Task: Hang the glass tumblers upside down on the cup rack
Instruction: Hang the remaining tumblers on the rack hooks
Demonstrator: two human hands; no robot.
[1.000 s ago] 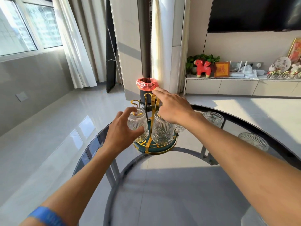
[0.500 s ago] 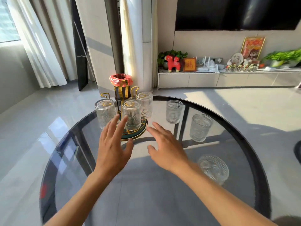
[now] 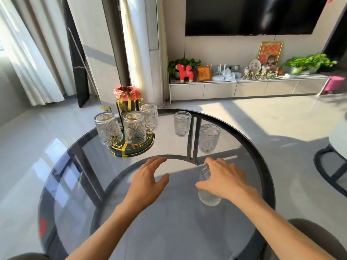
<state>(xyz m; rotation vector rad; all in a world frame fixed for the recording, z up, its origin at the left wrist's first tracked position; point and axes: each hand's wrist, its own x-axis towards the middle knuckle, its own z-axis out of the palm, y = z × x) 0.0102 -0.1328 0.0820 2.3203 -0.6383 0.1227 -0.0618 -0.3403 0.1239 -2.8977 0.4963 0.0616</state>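
A gold-and-green cup rack (image 3: 132,149) stands at the far left of the round glass table (image 3: 169,222). Three ribbed glass tumblers hang upside down on it: left (image 3: 107,128), middle (image 3: 133,128) and right (image 3: 149,117). Two more tumblers stand upright on the table, one at the far middle (image 3: 181,123) and one to its right (image 3: 209,137). My right hand (image 3: 224,178) wraps around a nearer upright tumbler (image 3: 206,196) on the right side of the table. My left hand (image 3: 148,182) hovers open over the table's middle, holding nothing.
The table's dark rim (image 3: 262,166) curves close on the right. A bin with a red liner (image 3: 126,92) stands on the floor behind the rack. A TV cabinet (image 3: 244,89) with ornaments runs along the far wall. Another round table's edge (image 3: 336,139) shows at far right.
Both hands have drawn back from the rack toward me. My right hand has swung right and closed around the nearest upright tumbler. My view has tilted down and to the right.
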